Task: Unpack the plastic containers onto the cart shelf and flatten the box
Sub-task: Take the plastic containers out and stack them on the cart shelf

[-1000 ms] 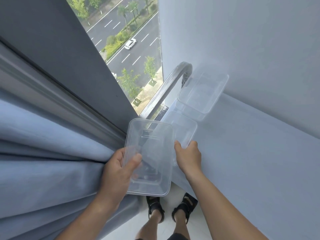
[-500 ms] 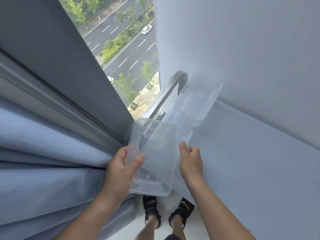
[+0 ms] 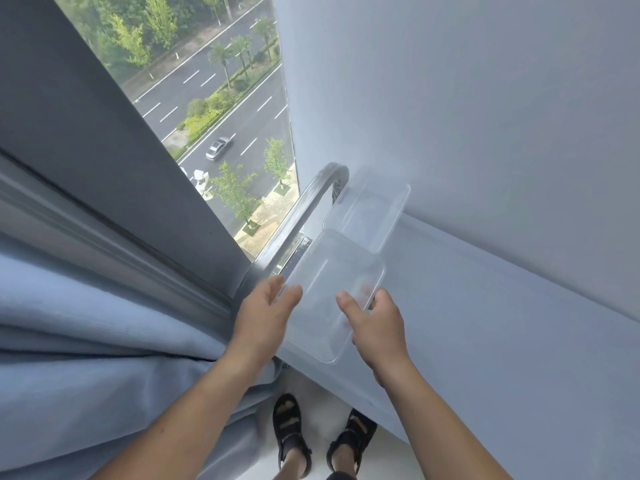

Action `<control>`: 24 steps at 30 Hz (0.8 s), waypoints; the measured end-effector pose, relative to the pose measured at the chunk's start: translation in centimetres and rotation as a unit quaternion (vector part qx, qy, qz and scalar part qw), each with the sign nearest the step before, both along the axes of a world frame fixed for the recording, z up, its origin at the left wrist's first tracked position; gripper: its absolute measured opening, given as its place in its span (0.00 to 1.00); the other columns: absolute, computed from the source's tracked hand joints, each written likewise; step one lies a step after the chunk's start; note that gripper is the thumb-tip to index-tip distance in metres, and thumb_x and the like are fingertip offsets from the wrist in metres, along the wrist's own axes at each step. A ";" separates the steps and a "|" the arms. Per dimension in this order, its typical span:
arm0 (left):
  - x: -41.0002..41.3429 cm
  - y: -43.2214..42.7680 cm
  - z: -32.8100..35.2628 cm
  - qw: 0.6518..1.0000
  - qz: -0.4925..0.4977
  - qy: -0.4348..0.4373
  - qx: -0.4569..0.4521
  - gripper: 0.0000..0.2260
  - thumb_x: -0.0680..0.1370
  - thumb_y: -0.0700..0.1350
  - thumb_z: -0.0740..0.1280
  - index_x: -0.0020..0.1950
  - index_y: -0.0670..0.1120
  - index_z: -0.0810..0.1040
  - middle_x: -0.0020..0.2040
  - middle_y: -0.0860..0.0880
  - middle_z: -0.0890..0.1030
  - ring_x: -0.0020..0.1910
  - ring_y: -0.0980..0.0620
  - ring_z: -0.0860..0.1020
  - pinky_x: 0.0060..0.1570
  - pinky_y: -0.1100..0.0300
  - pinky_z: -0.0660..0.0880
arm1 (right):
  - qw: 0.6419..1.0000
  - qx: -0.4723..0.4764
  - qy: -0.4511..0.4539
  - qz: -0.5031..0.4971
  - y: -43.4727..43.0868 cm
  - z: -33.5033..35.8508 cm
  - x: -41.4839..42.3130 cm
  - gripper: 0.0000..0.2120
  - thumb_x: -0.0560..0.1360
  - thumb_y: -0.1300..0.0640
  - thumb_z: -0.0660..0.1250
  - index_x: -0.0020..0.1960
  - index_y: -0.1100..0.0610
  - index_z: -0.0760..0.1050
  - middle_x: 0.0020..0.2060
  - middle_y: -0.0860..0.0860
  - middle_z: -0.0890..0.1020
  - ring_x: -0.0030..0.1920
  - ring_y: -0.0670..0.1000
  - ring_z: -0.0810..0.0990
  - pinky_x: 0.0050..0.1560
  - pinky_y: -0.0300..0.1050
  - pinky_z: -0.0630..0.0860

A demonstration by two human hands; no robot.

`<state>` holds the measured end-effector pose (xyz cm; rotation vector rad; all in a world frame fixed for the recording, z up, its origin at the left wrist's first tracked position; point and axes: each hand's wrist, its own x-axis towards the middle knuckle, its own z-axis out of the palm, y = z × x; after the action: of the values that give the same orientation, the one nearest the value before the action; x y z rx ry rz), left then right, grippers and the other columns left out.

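Clear plastic box-shaped container (image 3: 332, 299) sits in the middle of the frame, on the pale grey cart shelf (image 3: 485, 323). Near the bottom, the left hand (image 3: 266, 313) holds its left edge with loose, open fingers. The right hand (image 3: 377, 320) pinches its right edge. Farther up, a second clear plastic container (image 3: 370, 213) rests beside the curved silver metal handle (image 3: 308, 209). I think the near container could slip off the shelf edge, because part of it hangs over.
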<state>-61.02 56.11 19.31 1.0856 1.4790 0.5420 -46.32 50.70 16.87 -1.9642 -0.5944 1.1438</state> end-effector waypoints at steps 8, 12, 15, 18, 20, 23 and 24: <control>-1.0 -1.0 -2.1 0.995 0.009 0.098 0.018 0.19 0.78 0.45 0.67 0.68 0.47 0.73 0.60 0.52 0.79 0.59 0.53 0.77 0.59 0.56 0.73 | 0.999 -0.047 -0.025 0.010 1.7 -2.1 -0.7 0.19 0.76 0.44 0.69 0.40 0.55 0.64 0.34 0.47 0.70 0.33 0.48 0.69 0.33 0.42 0.65; -1.2 -0.8 -2.6 0.991 -0.014 0.130 0.009 0.19 0.79 0.39 0.65 0.70 0.46 0.72 0.62 0.52 0.78 0.60 0.53 0.76 0.61 0.57 0.72 | 0.997 -0.059 -0.037 0.018 1.7 -2.5 -0.8 0.21 0.76 0.42 0.69 0.40 0.55 0.62 0.34 0.47 0.68 0.32 0.48 0.67 0.32 0.42 0.63; -1.5 -0.7 -2.8 0.990 -0.019 0.137 0.014 0.19 0.79 0.37 0.64 0.70 0.46 0.72 0.61 0.53 0.78 0.58 0.54 0.75 0.56 0.61 0.69 | 0.997 -0.064 -0.041 0.026 1.8 -2.8 -1.0 0.21 0.76 0.41 0.68 0.40 0.54 0.62 0.35 0.47 0.68 0.33 0.48 0.67 0.32 0.42 0.63; -1.6 -0.8 -3.0 0.990 -0.022 0.142 0.016 0.18 0.79 0.37 0.64 0.69 0.46 0.72 0.61 0.54 0.77 0.58 0.55 0.75 0.55 0.62 0.68 | 0.997 -0.065 -0.037 0.023 1.9 -3.1 -1.2 0.20 0.76 0.41 0.67 0.41 0.54 0.62 0.36 0.47 0.68 0.34 0.48 0.68 0.33 0.43 0.64; -1.5 -0.9 -3.2 0.990 -0.020 0.141 0.020 0.18 0.79 0.38 0.64 0.69 0.46 0.72 0.61 0.54 0.78 0.59 0.54 0.76 0.56 0.61 0.70 | 0.997 -0.064 -0.031 0.014 1.9 -3.3 -1.3 0.20 0.76 0.40 0.67 0.41 0.54 0.63 0.37 0.47 0.68 0.34 0.48 0.68 0.33 0.43 0.63; -1.4 -0.9 -3.2 0.990 -0.017 0.138 0.018 0.17 0.79 0.38 0.64 0.68 0.46 0.72 0.60 0.52 0.79 0.59 0.53 0.76 0.57 0.60 0.71 | 0.998 -0.061 -0.026 0.009 1.8 -3.4 -1.5 0.21 0.76 0.40 0.66 0.41 0.54 0.63 0.37 0.48 0.68 0.34 0.48 0.68 0.34 0.43 0.64; -1.4 -1.0 -3.3 0.990 -0.017 0.140 0.017 0.18 0.79 0.38 0.64 0.69 0.46 0.72 0.60 0.52 0.78 0.60 0.52 0.76 0.58 0.59 0.71 | 0.998 -0.061 -0.022 0.007 1.7 -3.5 -1.5 0.21 0.76 0.40 0.66 0.41 0.54 0.63 0.37 0.48 0.68 0.34 0.48 0.68 0.34 0.43 0.64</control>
<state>-62.46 55.16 16.05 1.2510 1.6940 0.4035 -47.86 52.45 13.41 -2.0961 -0.5748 1.1725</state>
